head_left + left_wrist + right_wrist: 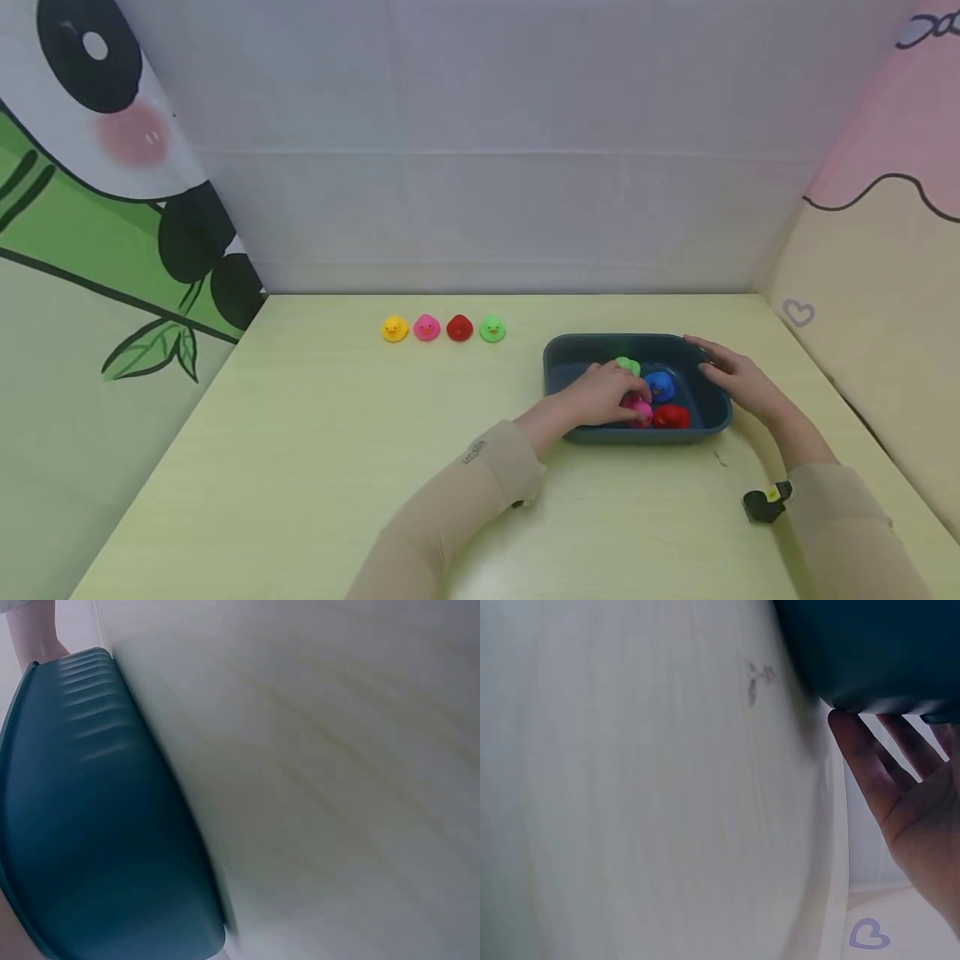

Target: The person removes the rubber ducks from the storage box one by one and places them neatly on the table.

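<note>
A dark teal plastic basin (pixel 592 435) stands at the right of the table. Inside it are a pink rubber duck (pixel 641 414), a blue duck (pixel 660 385), a red duck (pixel 671 417) and a green duck (pixel 628 365). My left hand (pixel 603 395) reaches over the basin's left side, thumb and fingers bent around the pink duck. At the right end, my right hand (pixel 738 383) holds the basin, thumb over the rim. The right wrist view shows its spread fingers (pixel 866 754) against the outer wall; the left wrist view shows only the basin's outside (pixel 97 825) and table.
Along the far part of the table stand a yellow duck (pixel 394 329), a pink one (pixel 427 327), a red one (pixel 460 328) and a green one (pixel 492 329) in a row. White cloth (pixel 487 208) hangs behind; printed panels flank the table (pixel 300 467).
</note>
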Action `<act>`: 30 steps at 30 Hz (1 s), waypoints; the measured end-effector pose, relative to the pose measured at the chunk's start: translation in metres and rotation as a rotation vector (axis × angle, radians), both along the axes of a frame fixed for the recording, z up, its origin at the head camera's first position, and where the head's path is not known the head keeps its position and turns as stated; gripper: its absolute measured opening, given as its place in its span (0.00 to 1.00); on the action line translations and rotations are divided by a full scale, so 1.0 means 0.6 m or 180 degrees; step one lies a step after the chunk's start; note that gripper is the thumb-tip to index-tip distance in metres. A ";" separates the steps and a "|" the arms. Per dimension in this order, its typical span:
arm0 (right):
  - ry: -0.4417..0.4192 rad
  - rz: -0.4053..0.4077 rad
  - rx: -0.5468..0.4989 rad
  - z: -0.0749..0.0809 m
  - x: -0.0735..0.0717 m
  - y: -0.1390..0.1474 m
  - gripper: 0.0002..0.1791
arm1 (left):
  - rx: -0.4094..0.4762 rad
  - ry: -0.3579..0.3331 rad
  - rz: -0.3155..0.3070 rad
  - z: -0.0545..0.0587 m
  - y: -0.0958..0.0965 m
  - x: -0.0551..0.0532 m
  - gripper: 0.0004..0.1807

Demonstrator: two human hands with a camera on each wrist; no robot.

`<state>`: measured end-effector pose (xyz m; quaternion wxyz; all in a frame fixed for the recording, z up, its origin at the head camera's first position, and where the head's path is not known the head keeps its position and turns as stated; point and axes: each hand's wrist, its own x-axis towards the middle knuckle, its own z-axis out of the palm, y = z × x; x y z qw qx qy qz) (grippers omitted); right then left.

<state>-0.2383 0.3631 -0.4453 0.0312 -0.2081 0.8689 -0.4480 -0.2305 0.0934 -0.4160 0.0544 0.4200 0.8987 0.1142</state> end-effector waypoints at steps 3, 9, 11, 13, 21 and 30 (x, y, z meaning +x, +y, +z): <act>-0.0009 0.0002 0.0027 -0.004 -0.004 0.000 0.26 | -0.0012 -0.0004 0.0010 -0.001 0.001 -0.001 0.13; -0.0003 0.0001 0.0050 -0.016 -0.012 0.001 0.26 | -0.0021 0.0022 0.0024 -0.005 0.001 -0.004 0.12; 0.0006 0.0003 0.0028 -0.019 -0.014 0.002 0.26 | -0.0030 0.0036 0.0031 -0.008 0.001 -0.005 0.12; 0.0011 0.0007 -0.0001 -0.022 -0.016 0.002 0.26 | -0.0033 0.0068 0.0034 -0.011 0.002 -0.006 0.12; -0.0040 -0.0007 0.0002 -0.022 -0.018 0.002 0.26 | 0.0084 0.0135 0.0099 0.002 -0.001 0.003 0.14; -0.0089 -0.0012 -0.0013 -0.022 -0.019 0.004 0.26 | 0.0154 0.0194 0.0214 0.022 -0.012 0.018 0.14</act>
